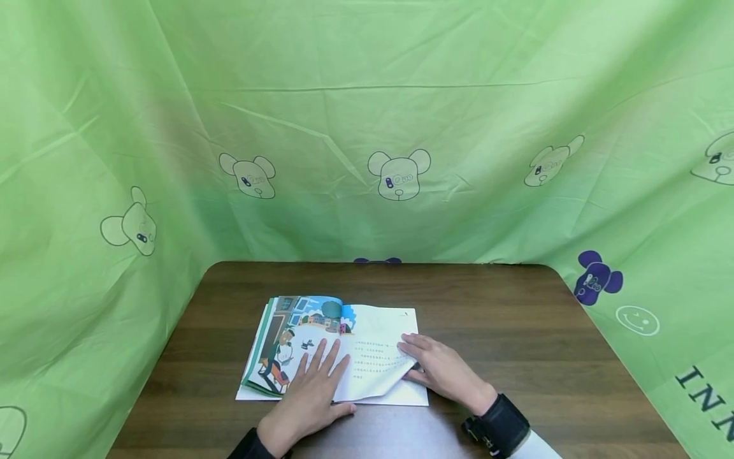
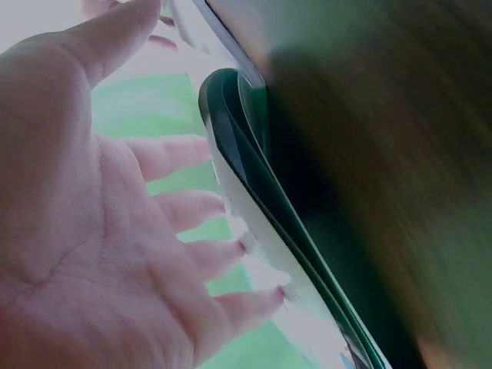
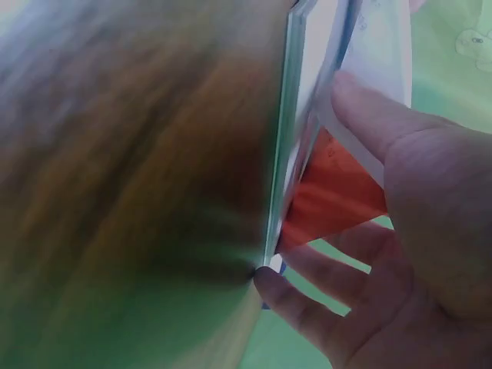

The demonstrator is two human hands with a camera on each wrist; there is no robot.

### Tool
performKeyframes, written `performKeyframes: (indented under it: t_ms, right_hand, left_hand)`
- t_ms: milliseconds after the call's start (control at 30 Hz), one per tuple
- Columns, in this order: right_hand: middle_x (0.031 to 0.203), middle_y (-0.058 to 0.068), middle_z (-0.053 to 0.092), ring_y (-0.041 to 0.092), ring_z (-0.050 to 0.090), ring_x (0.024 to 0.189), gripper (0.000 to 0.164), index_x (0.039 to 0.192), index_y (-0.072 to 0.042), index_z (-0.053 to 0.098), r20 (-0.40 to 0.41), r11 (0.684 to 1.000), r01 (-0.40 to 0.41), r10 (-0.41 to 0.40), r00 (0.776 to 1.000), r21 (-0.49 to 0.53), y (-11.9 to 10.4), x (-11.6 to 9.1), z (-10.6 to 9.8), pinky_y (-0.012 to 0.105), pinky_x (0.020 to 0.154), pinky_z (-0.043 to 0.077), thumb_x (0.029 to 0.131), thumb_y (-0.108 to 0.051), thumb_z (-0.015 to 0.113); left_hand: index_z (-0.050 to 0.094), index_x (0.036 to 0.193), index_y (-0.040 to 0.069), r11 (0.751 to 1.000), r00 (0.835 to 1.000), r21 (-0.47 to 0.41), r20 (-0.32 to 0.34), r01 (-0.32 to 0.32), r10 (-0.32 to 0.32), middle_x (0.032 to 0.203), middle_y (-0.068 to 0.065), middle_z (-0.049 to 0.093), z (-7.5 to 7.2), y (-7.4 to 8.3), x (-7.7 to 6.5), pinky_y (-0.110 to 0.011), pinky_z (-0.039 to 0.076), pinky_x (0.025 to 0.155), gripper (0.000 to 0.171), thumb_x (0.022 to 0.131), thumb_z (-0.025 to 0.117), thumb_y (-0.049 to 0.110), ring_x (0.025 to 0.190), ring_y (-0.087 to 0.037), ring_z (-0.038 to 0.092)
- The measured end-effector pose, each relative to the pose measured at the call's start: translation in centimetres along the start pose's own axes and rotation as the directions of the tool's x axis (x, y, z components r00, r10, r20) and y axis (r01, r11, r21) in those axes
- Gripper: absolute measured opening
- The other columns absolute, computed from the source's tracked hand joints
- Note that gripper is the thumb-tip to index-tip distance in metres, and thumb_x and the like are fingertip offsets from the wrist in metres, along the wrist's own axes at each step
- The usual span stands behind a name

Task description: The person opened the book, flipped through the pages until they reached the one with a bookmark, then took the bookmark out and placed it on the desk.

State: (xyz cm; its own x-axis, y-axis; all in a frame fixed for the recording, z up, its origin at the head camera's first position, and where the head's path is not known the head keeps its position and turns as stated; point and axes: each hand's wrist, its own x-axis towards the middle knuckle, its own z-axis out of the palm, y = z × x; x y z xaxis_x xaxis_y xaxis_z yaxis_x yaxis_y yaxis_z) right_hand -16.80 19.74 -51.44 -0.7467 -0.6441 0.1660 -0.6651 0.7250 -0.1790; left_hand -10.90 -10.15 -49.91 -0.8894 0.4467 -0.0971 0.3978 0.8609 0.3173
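An open picture book (image 1: 292, 319) lies on the table, its left page brightly illustrated and its right page mostly white with lines of print. My left hand (image 1: 312, 398) rests on the lower left page, fingers spread, thumb out towards the right page. In the left wrist view, the left hand (image 2: 115, 231) shows straight fingertips against the bowed page. At the book's right edge, my right hand (image 1: 441, 370) pinches the lifted page (image 1: 381, 370) between thumb and fingers. Below my right hand's thumb (image 3: 369, 115), a red page surface (image 3: 330, 196) shows in the right wrist view.
The brown wooden table (image 1: 487, 306) extends around the book. A green cloth (image 1: 321, 127) with bear-head outlines hangs behind the table and along its sides. A black band (image 1: 504, 424) encircles my right wrist.
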Motion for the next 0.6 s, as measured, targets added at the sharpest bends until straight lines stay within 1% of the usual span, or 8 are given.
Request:
performKeyframes:
  t_ms: [67,267,433,600]
  right_hand:
    - [0.139,0.011,0.059,0.028,0.054,0.126,0.056,0.134,-0.009,0.062,-0.002,1.0,-0.02,0.02,1.0,-0.015,-0.1,0.1,0.0,0.046,0.099,0.048,0.088,-0.041,0.067]
    - [0.139,0.007,0.059,0.027,0.055,0.126,0.056,0.136,-0.012,0.061,0.003,0.997,-0.061,0.061,0.998,-0.036,-0.3,0.3,-0.1,0.047,0.095,0.05,0.089,-0.042,0.065]
    - [0.138,0.007,0.06,0.029,0.056,0.124,0.055,0.136,-0.013,0.061,-0.003,0.998,-0.065,0.065,0.998,-0.026,-0.4,0.3,-0.2,0.049,0.095,0.05,0.089,-0.042,0.064]
    - [0.135,0.006,0.062,0.028,0.058,0.121,0.05,0.134,-0.015,0.063,-0.042,0.998,-0.063,0.062,0.997,-0.028,-0.3,0.5,0.0,0.048,0.091,0.053,0.092,-0.042,0.061]
  left_hand:
    - [0.037,0.153,0.011,1.0,1.0,-0.006,0.005,0.017,-0.016,0.165,-0.015,0.014,0.1,0.3,0.2,-0.069,0.015,0.111,0.091,0.082,0.06,0.064,0.149,-0.04,0.006]
    - [0.034,0.155,0.013,0.997,0.997,0.003,0.036,0.073,-0.073,0.166,-0.015,0.011,0.5,1.2,0.9,-0.074,0.011,0.108,0.095,0.081,0.059,0.067,0.148,-0.044,-0.001]
    - [0.037,0.154,0.014,0.995,0.994,0.027,0.048,0.092,-0.093,0.165,-0.015,0.012,0.7,1.7,1.2,-0.078,0.013,0.104,0.088,0.084,0.057,0.065,0.148,-0.046,-0.001]
    - [0.038,0.153,0.013,0.994,0.995,0.043,0.029,0.098,-0.099,0.165,-0.015,0.013,0.9,2.0,1.3,-0.079,0.015,0.103,0.079,0.089,0.056,0.057,0.147,-0.047,0.001]
